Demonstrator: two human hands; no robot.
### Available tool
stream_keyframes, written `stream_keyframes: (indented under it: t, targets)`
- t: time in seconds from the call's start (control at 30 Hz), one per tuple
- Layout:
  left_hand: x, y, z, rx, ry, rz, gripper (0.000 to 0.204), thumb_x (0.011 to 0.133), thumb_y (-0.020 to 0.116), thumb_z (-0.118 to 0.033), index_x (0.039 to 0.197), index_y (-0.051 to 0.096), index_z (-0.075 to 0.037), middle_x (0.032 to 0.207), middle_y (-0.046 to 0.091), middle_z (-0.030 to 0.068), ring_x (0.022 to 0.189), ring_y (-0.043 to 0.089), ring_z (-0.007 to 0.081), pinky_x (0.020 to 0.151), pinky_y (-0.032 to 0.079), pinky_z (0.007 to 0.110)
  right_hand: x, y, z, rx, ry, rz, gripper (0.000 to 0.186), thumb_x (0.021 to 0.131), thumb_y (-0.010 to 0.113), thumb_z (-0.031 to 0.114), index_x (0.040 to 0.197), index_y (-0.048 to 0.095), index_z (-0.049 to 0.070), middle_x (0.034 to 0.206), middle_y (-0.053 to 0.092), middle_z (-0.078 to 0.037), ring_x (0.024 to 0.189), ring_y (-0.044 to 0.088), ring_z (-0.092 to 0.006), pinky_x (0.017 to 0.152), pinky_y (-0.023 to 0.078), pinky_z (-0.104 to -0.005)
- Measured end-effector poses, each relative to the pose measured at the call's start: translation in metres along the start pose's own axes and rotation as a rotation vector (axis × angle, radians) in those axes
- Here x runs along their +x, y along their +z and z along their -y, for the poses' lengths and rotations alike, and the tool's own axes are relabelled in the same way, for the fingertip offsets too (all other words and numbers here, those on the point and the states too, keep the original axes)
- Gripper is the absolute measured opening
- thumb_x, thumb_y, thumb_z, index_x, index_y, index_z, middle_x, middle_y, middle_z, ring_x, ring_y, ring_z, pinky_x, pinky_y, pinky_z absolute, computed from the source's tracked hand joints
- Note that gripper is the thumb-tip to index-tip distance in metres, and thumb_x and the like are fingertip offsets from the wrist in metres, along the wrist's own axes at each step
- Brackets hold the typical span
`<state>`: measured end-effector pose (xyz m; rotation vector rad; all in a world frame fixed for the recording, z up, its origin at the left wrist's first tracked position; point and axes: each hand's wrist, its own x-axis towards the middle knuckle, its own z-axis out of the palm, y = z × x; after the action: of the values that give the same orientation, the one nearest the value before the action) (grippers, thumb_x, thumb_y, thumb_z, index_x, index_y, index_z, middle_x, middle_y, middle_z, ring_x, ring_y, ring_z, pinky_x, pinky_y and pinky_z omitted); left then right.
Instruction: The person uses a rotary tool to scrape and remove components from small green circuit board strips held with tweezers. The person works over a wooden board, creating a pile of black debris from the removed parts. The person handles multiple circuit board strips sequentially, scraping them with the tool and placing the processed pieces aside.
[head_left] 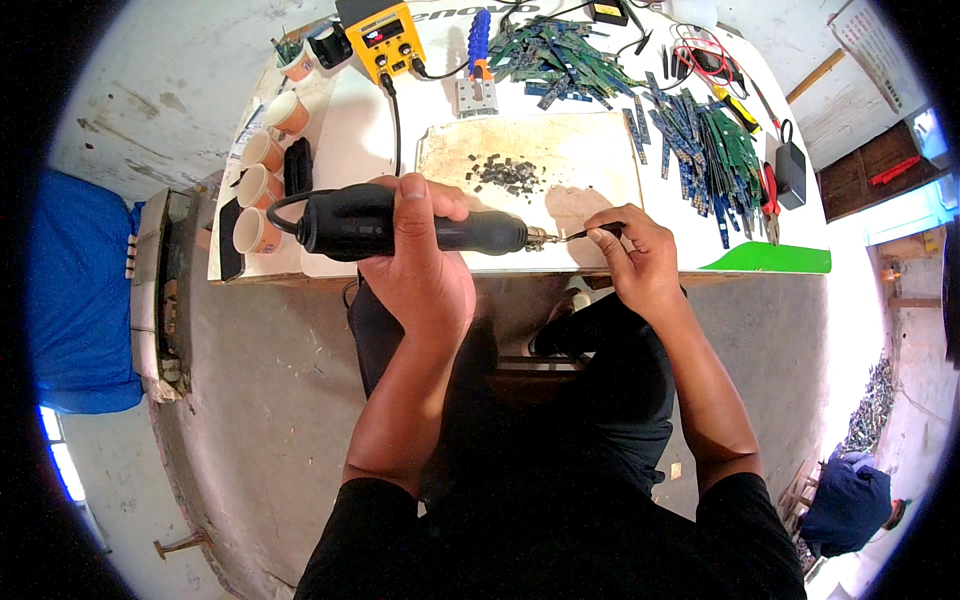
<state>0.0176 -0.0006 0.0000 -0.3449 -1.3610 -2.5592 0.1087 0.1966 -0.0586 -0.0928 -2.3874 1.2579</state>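
Observation:
My left hand (420,250) grips a black hot-air handpiece (400,225), held level with its metal nozzle (538,238) pointing right. Its black cable runs up to a yellow station (385,38) at the back of the table. My right hand (635,250) pinches thin black tweezers (590,233), whose tips meet the nozzle. Both hands hover over the near edge of a worn beige work mat (600,160). A small heap of dark chips (508,173) lies on the mat just beyond the nozzle.
Piles of green circuit strips (715,140) cover the back and right of the white table (345,150). Several paper cups (258,185) line its left edge. Red-handled pliers (768,195), a black adapter (790,170) and a green sheet (775,260) lie right. A blue seat (80,290) stands left.

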Motion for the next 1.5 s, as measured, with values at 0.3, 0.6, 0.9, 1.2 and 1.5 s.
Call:
stream_keyframes:
  t: [0.3, 0.6, 0.9, 1.2, 1.5]
  targets:
    - [0.0000, -0.0002, -0.0008, -0.009, -0.012, 0.010, 0.013, 0.099, 0.061, -0.017, 0.095, 0.053, -0.007, 0.075, 0.053, 0.0034, 0.072, 0.052, 0.0165, 0.075, 0.049, 0.037, 0.0002, -0.0008, 0.0001, -0.013, -0.011, 0.000, 0.007, 0.091, 0.065, 0.004, 0.096, 0.069, 0.000, 0.094, 0.070, -0.015, 0.080, 0.067, -0.0284, 0.072, 0.052, -0.0341]
    - [-0.0009, -0.0005, 0.0010, -0.046, -0.028, 0.009, 0.013, 0.100, 0.061, -0.017, 0.096, 0.054, -0.007, 0.076, 0.052, 0.0035, 0.073, 0.051, 0.0164, 0.074, 0.049, 0.037, 0.0002, -0.0016, 0.0010, -0.027, 0.014, 0.011, 0.008, 0.092, 0.066, 0.006, 0.096, 0.069, 0.000, 0.095, 0.070, -0.014, 0.080, 0.067, -0.0280, 0.072, 0.052, -0.0343]
    - [0.0000, -0.0019, 0.0007, -0.043, -0.027, 0.021, 0.013, 0.100, 0.061, -0.018, 0.096, 0.054, -0.007, 0.077, 0.052, 0.0033, 0.073, 0.052, 0.0166, 0.075, 0.049, 0.036, 0.0000, -0.0011, 0.0010, -0.012, 0.021, 0.012, 0.008, 0.092, 0.066, 0.005, 0.097, 0.069, 0.001, 0.094, 0.069, -0.015, 0.078, 0.067, -0.0268, 0.071, 0.052, -0.0335]
    - [0.0007, -0.0008, 0.0011, -0.026, 0.001, 0.032, 0.013, 0.100, 0.060, -0.017, 0.095, 0.054, -0.007, 0.075, 0.052, 0.0031, 0.071, 0.052, 0.0164, 0.074, 0.049, 0.036, 0.0004, -0.0014, 0.0032, -0.027, 0.026, 0.018, 0.008, 0.091, 0.066, 0.004, 0.098, 0.069, 0.001, 0.093, 0.069, -0.015, 0.077, 0.067, -0.0263, 0.070, 0.051, -0.0335]
    - [-0.0002, 0.0005, 0.0005, -0.031, -0.031, -0.021, 0.013, 0.099, 0.061, -0.017, 0.095, 0.054, -0.007, 0.075, 0.052, 0.0034, 0.071, 0.052, 0.0167, 0.074, 0.049, 0.037, 0.0006, -0.0014, 0.0016, -0.036, 0.016, 0.020, 0.009, 0.092, 0.066, 0.007, 0.099, 0.069, 0.002, 0.092, 0.068, -0.015, 0.078, 0.067, -0.0283, 0.071, 0.052, -0.0343]
